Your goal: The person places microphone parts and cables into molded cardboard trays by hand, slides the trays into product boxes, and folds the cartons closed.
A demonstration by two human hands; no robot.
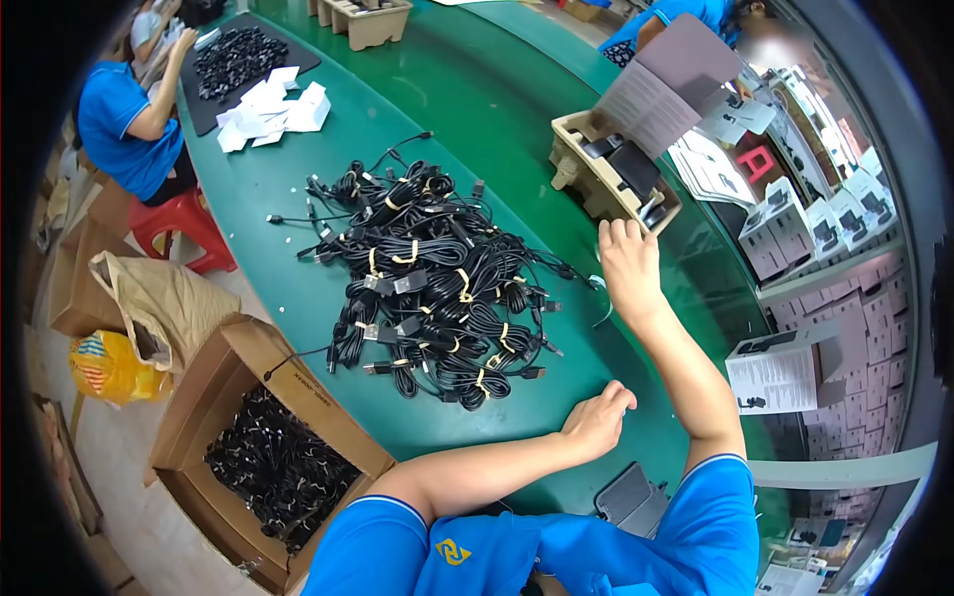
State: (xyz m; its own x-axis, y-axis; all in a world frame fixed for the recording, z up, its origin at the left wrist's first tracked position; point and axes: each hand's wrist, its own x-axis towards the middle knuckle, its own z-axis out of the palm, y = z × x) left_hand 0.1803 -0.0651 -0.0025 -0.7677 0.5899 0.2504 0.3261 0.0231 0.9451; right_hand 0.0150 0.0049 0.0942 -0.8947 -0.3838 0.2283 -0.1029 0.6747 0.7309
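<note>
My right hand (pixel 629 266) reaches forward to the near end of a beige pulp tray (pixel 574 164). Its fingers are bent, with the tips hidden; whether they grip the rim I cannot tell. In the tray lie black parts (pixel 631 167), and a printed grey-brown card box (pixel 651 104) stands open against its far side. My left hand (pixel 596 422) rests low over the green table with curled fingers; anything inside it is hidden. To its left spreads a big heap of coiled black USB cables (pixel 437 268) with pale ties. A black flat device (pixel 633 500) lies by my body.
Left of the table, a cardboard box (pixel 214 427) holds more black cables. White papers (pixel 273 109) and a dark mat (pixel 298 55) with small black parts lie farther along. A co-worker (pixel 129 124) sits at the left; another (pixel 676 15) is across. White boxes (pixel 780 233) fill the right shelf.
</note>
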